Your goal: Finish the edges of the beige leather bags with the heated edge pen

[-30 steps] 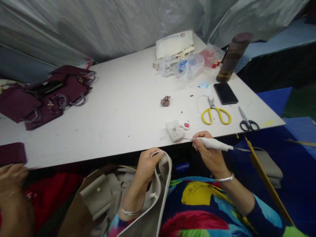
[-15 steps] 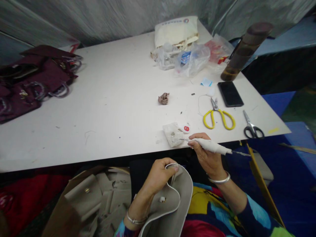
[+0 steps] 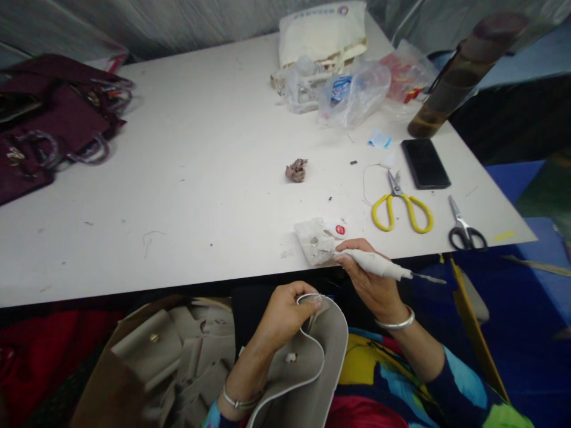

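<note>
With thumb and fingers pinched on its upper edge, my left hand holds a curved grey leather-like bag piece below the table edge. A small white and metal fitting shows on that piece. My right hand grips a slim tool wrapped in white, thin metal protruding at both ends. Its left tip reaches over a small whitish packet at the table's front edge; whether it touches the packet I cannot tell. Beside the packet lies a red round label.
Yellow-handled scissors, black-handled scissors, a phone and a tall bottle occupy the table's right. A crumpled brown lump lies mid-table. Maroon bags are at left. A box of grey pieces stands below.
The view has shifted slightly, so table things sit a little differently. The tool's tip has moved slightly left, further over the packet. My left hand keeps its hold on the grey piece.
</note>
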Demonstrator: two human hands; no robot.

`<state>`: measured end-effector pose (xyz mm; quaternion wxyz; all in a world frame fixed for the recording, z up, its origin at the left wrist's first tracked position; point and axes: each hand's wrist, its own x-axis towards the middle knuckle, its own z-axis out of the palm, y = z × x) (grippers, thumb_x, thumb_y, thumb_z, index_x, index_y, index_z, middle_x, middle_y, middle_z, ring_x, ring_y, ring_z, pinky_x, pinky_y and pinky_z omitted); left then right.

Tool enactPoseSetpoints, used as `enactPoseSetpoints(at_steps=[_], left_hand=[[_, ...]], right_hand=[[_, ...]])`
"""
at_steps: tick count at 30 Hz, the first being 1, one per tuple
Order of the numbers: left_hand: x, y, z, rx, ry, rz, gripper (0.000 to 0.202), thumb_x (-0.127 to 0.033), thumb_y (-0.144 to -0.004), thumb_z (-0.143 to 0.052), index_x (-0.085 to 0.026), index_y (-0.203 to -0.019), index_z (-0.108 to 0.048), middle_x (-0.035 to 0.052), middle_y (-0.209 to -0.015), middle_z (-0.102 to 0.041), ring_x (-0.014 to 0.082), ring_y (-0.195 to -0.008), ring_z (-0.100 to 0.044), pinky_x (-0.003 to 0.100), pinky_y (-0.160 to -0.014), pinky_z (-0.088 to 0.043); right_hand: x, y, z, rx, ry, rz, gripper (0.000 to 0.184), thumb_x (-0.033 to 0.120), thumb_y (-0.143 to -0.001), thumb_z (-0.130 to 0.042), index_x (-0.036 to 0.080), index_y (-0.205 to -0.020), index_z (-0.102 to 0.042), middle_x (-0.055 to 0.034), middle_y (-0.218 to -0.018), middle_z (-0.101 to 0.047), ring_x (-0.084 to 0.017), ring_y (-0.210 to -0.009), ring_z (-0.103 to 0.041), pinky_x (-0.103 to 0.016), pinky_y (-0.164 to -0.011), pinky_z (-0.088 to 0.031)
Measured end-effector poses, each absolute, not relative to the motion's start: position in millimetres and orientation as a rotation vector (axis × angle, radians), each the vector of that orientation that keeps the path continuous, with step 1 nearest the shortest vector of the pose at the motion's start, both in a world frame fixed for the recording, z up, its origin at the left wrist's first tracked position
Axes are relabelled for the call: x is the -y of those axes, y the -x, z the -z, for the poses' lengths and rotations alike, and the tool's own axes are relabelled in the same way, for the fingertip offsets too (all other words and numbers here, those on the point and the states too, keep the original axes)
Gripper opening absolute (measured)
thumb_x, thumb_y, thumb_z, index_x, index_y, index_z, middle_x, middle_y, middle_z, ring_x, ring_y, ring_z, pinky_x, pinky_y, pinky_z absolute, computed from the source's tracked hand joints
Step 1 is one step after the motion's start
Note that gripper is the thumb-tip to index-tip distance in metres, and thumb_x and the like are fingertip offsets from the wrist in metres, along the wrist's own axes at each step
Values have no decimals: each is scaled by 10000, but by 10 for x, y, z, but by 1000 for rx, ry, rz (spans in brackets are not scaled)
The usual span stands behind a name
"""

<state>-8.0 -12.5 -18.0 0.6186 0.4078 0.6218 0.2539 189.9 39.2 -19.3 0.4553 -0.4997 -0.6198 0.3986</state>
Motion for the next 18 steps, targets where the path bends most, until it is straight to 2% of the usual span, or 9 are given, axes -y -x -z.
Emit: enactPoseSetpoints(at_steps=[9, 14, 18], left_hand=[[159, 92, 147, -1438, -948, -587, 119, -267, -710, -771, -158, -758, -766, 41, -751, -754, 188, -713, -650, 284, -711, -482], [176, 81, 134, -1428, -993, -557, 107, -259, -730, -762, -164, -775, -780, 39, -762, -763, 189, -719, -652, 273, -689, -467], [189, 55, 121, -1422, -1047, -527, 117, -270, -735, -764, -165, -783, -783, 30, -750, -758, 183, -700, -644, 265, -664, -450]], right_hand=[[-341, -1949, 214, 1393, 1226, -1004, 263, 479, -990, -685, 217, -964, -686, -23, -811, -682, -179, -713, -627, -319, -678, -500], [-169, -1993, 241, 1347, 1130, -1411, 299, 461, -1009, -651, 195, -877, -675, 0, -675, -646, -153, -606, -601, -283, -586, -480], [-56, -1998, 304, 1324, 1159, -1479, 282, 435, -989, -670, 181, -866, -674, 8, -658, -640, -140, -598, -593, -267, -591, -472]])
